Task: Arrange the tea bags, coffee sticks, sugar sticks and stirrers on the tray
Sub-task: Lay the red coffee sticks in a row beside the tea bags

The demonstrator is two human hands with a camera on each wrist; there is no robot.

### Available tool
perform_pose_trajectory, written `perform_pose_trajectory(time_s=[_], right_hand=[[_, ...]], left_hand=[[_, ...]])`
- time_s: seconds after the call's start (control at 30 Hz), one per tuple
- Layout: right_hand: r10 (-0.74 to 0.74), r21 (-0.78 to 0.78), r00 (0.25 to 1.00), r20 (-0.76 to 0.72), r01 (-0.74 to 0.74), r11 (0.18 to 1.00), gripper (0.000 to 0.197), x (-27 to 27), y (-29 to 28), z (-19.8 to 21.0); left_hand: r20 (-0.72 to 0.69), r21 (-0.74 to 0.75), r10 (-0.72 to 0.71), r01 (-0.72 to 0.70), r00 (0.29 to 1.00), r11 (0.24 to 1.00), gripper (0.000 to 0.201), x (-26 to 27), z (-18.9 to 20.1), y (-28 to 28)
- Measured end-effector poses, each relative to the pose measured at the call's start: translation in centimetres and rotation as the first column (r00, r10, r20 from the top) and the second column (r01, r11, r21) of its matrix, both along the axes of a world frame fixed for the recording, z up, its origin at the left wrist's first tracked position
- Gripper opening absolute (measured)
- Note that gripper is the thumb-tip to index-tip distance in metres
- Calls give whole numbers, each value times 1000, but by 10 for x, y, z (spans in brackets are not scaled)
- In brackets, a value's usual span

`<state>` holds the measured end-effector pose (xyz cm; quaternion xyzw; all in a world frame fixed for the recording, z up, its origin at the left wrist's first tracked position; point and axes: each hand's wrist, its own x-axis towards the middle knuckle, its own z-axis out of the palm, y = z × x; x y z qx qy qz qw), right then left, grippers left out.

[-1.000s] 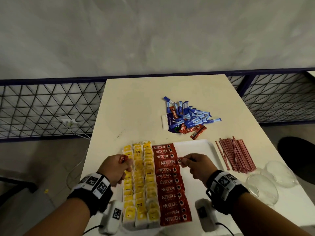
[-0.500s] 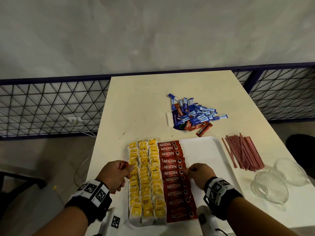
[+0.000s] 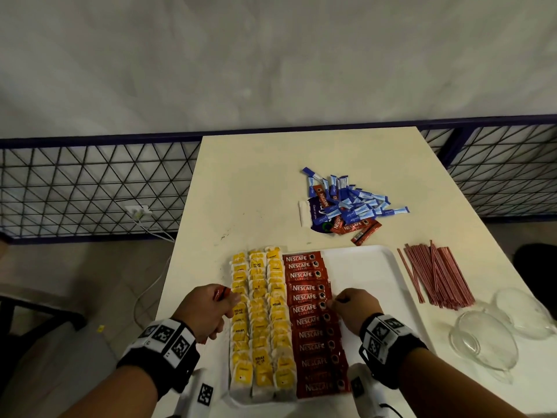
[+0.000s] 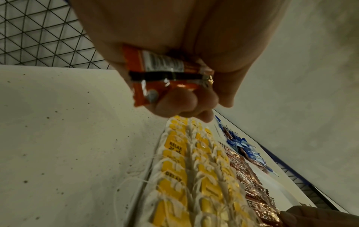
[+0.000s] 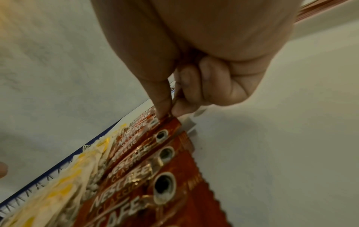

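Red foil is what both of your grips are on. Your right hand (image 3: 355,309) pinches the end of one coffee stick (image 5: 167,126) between thumb and forefinger, partway down the red column, with that stick touching its neighbours in the row. Your left hand (image 3: 205,312) is curled round a spare bundle of coffee sticks (image 4: 165,76); it sits at the left edge of the tray, above the outer tea bags.

Outward from the grips: tea bags (image 3: 259,321) fill three yellow columns down the left side of the tray (image 3: 367,267). The coffee column (image 3: 313,321) runs alongside them, touching, from far edge to near edge. The right half of the tray is bare white.

Off the tray, on the bench (image 3: 256,182): a loose heap of blue sugar sticks (image 3: 355,203), with a few more red coffee sticks (image 3: 352,226) mixed in at its near side. Stirrers (image 3: 434,276) lie in a fan just beside the tray's right rim. Two glass bowls (image 3: 485,342) stand near the right corner.

Judgement on progress: tea looks done; coffee close to done, pending your bundle and the strays in the heap. Sugar and stirrers not yet begun. Roughly half left.
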<state>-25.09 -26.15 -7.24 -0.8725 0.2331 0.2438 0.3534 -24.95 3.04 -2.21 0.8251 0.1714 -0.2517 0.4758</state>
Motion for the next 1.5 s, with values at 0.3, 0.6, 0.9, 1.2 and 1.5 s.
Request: perform_pose_trajectory(time_s=[0.3, 0.6, 0.9, 1.2, 1.5], right_hand=[[1, -16, 1000, 17, -1, 1000, 30, -2, -5, 3], [141, -74, 976, 163, -130, 989, 35, 3, 2, 32], [269, 198, 855, 443, -386, 901, 23, 5, 47, 78], [-137, 622, 949, 286, -75, 780, 30, -1, 30, 79], [-283, 692, 909, 306, -8, 722, 3, -10, 28, 81]], left_hand=[[-11, -78, 13, -14, 1000, 997, 39, 3, 5, -8], [-52, -325, 2, -19, 999, 945, 70, 11, 17, -31], [-52, -448, -285, 232, 957, 863, 63, 20, 41, -72], [393, 76, -296, 290, 871, 954, 15, 15, 34, -62], [343, -469, 161, 20, 925, 883, 34, 9, 28, -68]])
